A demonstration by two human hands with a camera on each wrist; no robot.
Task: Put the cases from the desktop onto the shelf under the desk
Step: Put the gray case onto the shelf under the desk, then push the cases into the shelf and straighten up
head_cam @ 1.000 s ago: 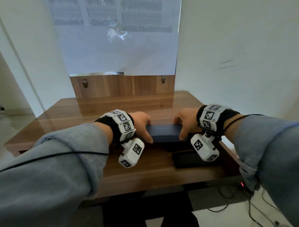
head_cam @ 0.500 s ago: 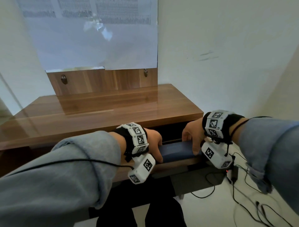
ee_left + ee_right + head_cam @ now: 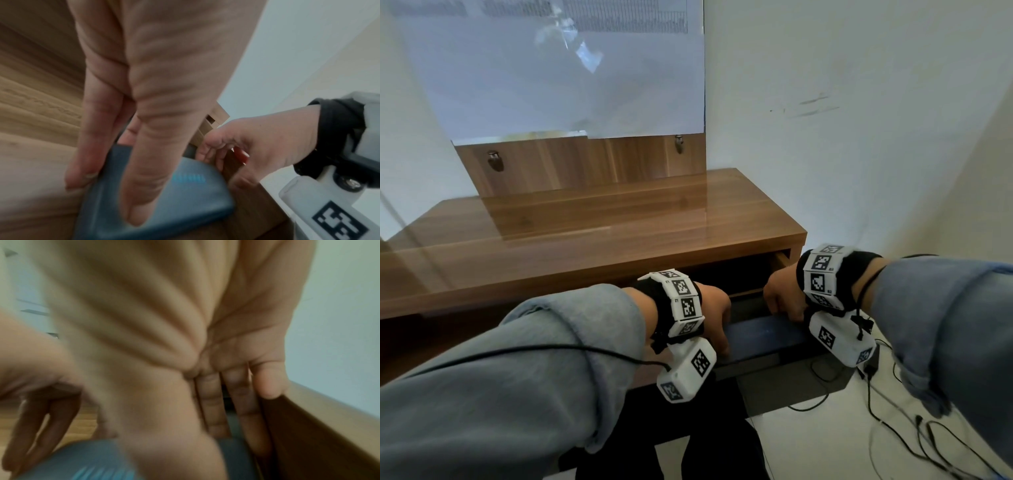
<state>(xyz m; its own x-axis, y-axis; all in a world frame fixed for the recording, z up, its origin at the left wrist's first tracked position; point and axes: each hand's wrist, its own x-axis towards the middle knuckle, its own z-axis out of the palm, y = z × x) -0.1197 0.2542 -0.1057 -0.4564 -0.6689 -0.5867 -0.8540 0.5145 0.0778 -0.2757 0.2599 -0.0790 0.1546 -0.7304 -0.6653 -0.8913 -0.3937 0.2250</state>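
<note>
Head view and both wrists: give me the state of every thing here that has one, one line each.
blue case: held level between both hands, below the desktop edge at the shelf opening; whether it rests on the shelf is not clear.
left hand: grips the case's left end, thumb across its top.
right hand: grips the case's right end.
desktop: no case visible on it.

One dark blue case (image 3: 763,337), two hands, one wooden desk (image 3: 592,240), two wrist cameras.
</note>
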